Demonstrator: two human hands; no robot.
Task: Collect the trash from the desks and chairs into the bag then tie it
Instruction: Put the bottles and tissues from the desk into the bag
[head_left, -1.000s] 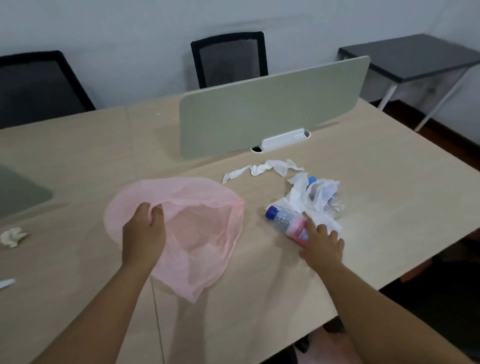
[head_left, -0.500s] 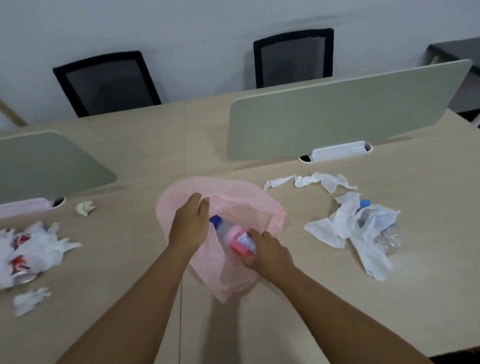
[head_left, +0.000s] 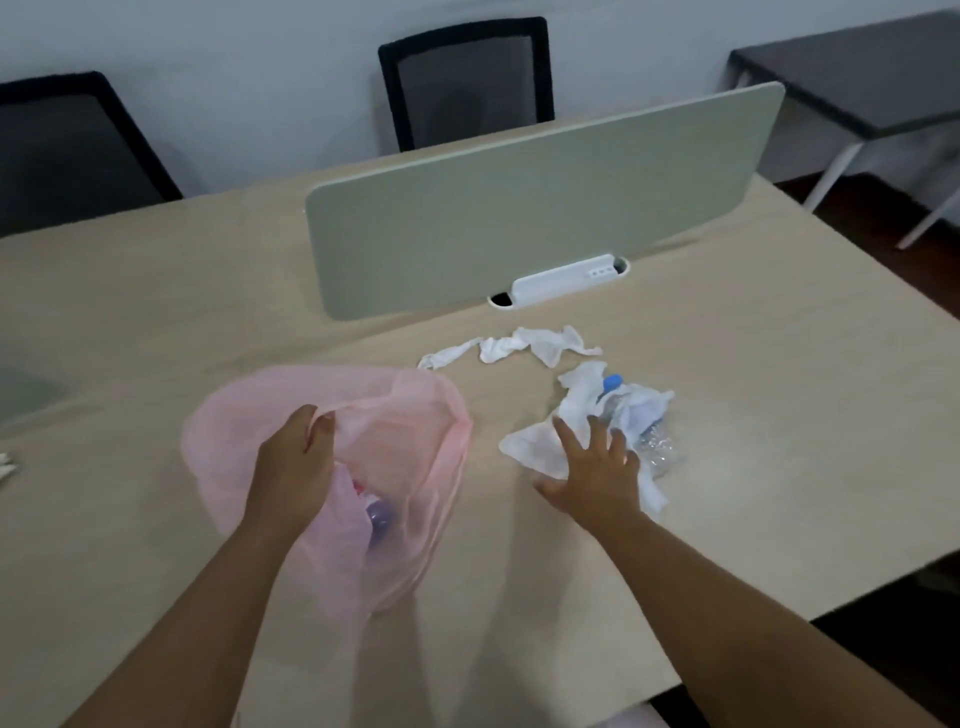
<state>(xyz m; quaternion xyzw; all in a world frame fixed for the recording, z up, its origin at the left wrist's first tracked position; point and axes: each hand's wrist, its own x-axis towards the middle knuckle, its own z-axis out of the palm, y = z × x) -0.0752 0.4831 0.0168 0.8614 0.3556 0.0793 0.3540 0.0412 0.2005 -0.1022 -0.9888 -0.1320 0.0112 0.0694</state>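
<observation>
Left hand (head_left: 293, 462) pinching pink bag (head_left: 415, 415) rim, right hand (head_left: 592, 470) spread open on crumpled tissue (head_left: 535, 449).

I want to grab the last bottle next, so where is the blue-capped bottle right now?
In the head view, the blue-capped bottle lies right of centre on the desk, wrapped in crumpled white tissue, just beyond the right hand.

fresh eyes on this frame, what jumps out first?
The pink bag at centre-left on the desk, its mouth held open by the left hand, with a bottle showing through the thin plastic. Right of it, the right hand is spread open on a heap of white tissue wrapped round a blue-capped bottle. A twisted tissue strip lies just behind, before the green divider.
</observation>
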